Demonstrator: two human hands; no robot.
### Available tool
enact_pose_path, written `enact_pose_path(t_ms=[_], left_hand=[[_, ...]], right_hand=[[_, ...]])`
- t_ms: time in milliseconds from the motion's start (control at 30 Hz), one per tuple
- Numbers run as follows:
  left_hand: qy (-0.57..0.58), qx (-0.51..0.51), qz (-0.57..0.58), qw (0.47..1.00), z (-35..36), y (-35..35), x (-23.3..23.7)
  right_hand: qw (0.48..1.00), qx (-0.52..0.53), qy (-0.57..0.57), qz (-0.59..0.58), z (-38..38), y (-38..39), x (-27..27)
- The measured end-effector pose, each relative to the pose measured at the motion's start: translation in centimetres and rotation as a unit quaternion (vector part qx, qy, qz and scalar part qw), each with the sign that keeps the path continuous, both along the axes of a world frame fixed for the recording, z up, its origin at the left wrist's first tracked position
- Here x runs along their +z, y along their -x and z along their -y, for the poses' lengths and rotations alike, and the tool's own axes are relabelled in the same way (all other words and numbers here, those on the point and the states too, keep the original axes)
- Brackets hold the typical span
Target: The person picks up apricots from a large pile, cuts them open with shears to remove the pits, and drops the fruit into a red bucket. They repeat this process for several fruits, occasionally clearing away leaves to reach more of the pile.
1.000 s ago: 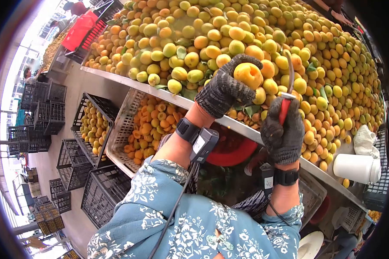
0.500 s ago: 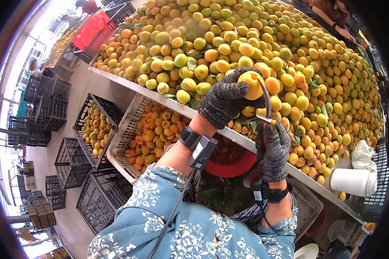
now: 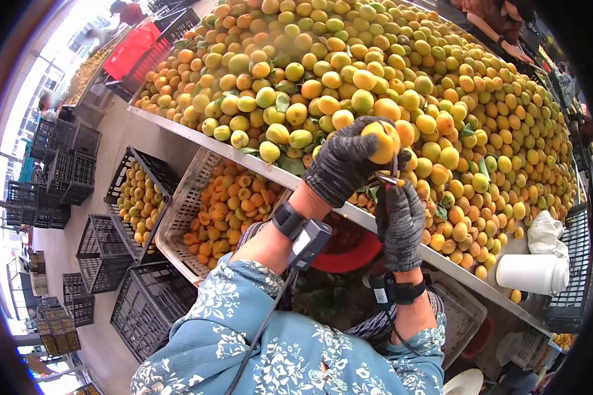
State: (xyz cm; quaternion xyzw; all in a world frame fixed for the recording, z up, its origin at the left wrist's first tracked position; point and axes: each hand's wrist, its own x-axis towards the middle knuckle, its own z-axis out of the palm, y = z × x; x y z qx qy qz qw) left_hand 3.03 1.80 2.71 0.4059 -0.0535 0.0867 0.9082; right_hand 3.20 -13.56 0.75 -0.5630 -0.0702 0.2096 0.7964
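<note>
In a dark knitted glove, my left hand [image 3: 348, 158] grips a yellow fruit [image 3: 382, 141] above the near edge of a metal-rimmed table [image 3: 277, 173] heaped with yellow, orange and green fruit [image 3: 375, 66]. My right hand [image 3: 402, 220], gloved alike, is closed around the handle of a small curved metal tool [image 3: 394, 176] just below and to the right. The tool's curved end meets the lower right side of the fruit. A dark line runs across the fruit's surface.
Below the table edge stand a pale crate [image 3: 171, 227] of halved orange fruit and a red basin [image 3: 349, 253]. Black crates [image 3: 153, 303] are on the left. A white container [image 3: 532, 273] lies at the right. Another person's arm [image 3: 491, 29] is at the upper right.
The fruit has turned in my left hand, and a dark line now shows on it. My right hand and the tool sit slightly further left. The whole view has shifted a little.
</note>
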Motion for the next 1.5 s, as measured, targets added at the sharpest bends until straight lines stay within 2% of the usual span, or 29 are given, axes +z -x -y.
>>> enact_pose_path(t_ms=[133,200,300,433,467,500,533,600,633,667,733,800,833,867,900,933,967,1033,1100,1133,1200,1233,1267,1333,1367,1400,1433,1467,1500], left_hand=[[0.124,-0.033,-0.013,0.992,1.2,0.4,0.9],[0.090,-0.011,-0.018,0.996,1.6,0.5,0.9],[-0.072,-0.033,-0.059,0.995,0.4,-0.2,0.7],[-0.161,0.018,-0.030,0.986,0.0,-0.5,0.1],[-0.161,0.019,-0.030,0.986,-0.1,-0.5,0.1],[-0.093,0.024,-0.039,0.995,-0.1,-0.4,0.1],[-0.026,0.028,-0.047,0.998,-0.2,-0.2,0.0],[-0.001,0.032,-0.047,0.998,-0.5,-0.2,0.3],[0.035,0.025,-0.043,0.998,-0.2,0.1,0.5],[0.071,0.016,-0.039,0.997,0.2,0.2,0.8],[0.023,0.008,-0.070,0.997,1.5,0.5,0.6],[-0.002,-0.013,-0.062,0.998,1.5,0.3,0.8],[-0.001,-0.015,-0.062,0.998,1.2,0.1,0.6],[-0.058,0.005,-0.059,0.997,0.8,-0.2,0.3],[-0.114,0.025,-0.056,0.992,0.5,-0.3,0.1],[-0.114,0.026,-0.057,0.992,0.4,-0.1,-0.2],[-0.105,0.030,-0.075,0.991,0.3,0.0,-0.1],[-0.096,0.038,-0.092,0.990,0.0,0.1,-0.5],[0.092,-0.019,-0.066,0.993,-0.5,-0.3,-1.1],[0.089,-0.020,-0.067,0.994,0.1,-0.3,-1.5],[-0.083,0.128,0.033,0.988,2.6,0.2,-0.9],[0.110,-0.008,-0.117,0.987,2.0,0.1,-0.3],[0.112,-0.010,-0.116,0.987,1.5,0.0,-0.3],[0.036,-0.044,-0.135,0.989,0.6,-0.1,-0.6],[-0.098,-0.002,-0.079,0.992,0.3,-0.1,-0.5],[-0.098,-0.002,-0.080,0.992,0.5,-0.2,-0.4],[-0.024,-0.018,-0.080,0.996,0.7,-0.3,-0.2],[0.051,-0.032,-0.080,0.995,0.9,-0.4,0.0],[0.051,-0.031,-0.080,0.995,0.8,-0.3,0.0]], right_hand=[[1.000,-0.002,-0.016,-0.005,-0.4,0.1,0.2],[0.999,-0.048,-0.015,0.022,-0.7,-0.3,0.3],[0.998,-0.049,-0.015,0.043,0.0,-0.6,0.3],[0.999,-0.036,-0.031,-0.018,0.3,-0.7,-0.7],[0.996,-0.045,0.015,0.073,0.2,-0.9,-1.7],[0.984,-0.050,0.060,0.162,0.3,-1.0,-2.4],[0.984,-0.048,0.060,0.161,0.6,-0.7,-2.7],[1.000,0.002,0.018,0.005,0.3,0.2,-0.8],[1.000,-0.002,-0.002,-0.015,0.3,0.1,-1.0],[1.000,-0.005,-0.003,-0.017,0.0,0.0,-0.8],[0.999,-0.036,-0.035,0.020,-0.4,-0.5,0.0],[0.999,-0.041,-0.007,0.027,0.2,-0.9,-0.5],[0.967,-0.067,0.119,0.216,0.7,-1.0,-1.7],[0.884,-0.090,0.238,0.393,0.7,-1.0,-2.0],[0.884,-0.090,0.238,0.392,0.8,-0.9,-2.0],[0.964,-0.065,0.125,0.225,0.7,-0.8,-1.7],[0.998,-0.035,0.006,0.048,0.5,-0.8,-1.4],[0.998,-0.032,0.022,0.040,0.5,-0.3,-1.2],[0.998,-0.031,0.037,0.032,0.4,-0.4,-1.2],[0.999,-0.018,0.032,0.013,0.4,-0.9,-1.4],[1.000,-0.004,0.030,-0.007,0.4,-1.2,-1.7],[0.974,-0.042,0.102,0.198,0.4,-1.4,-1.9],[0.900,-0.077,0.169,0.395,0.5,-1.5,-2.1],[0.886,-0.038,0.228,0.403,1.7,-2.1,-3.1],[0.848,-0.056,0.272,0.451,1.8,-2.1,-3.5],[0.806,-0.074,0.314,0.496,1.8,-2.1,-3.7],[0.807,-0.074,0.314,0.495,1.7,-1.9,-3.6],[0.891,-0.060,0.251,0.374,1.2,-1.5,-2.8],[0.952,-0.044,0.181,0.243,0.8,-1.2,-1.9]])
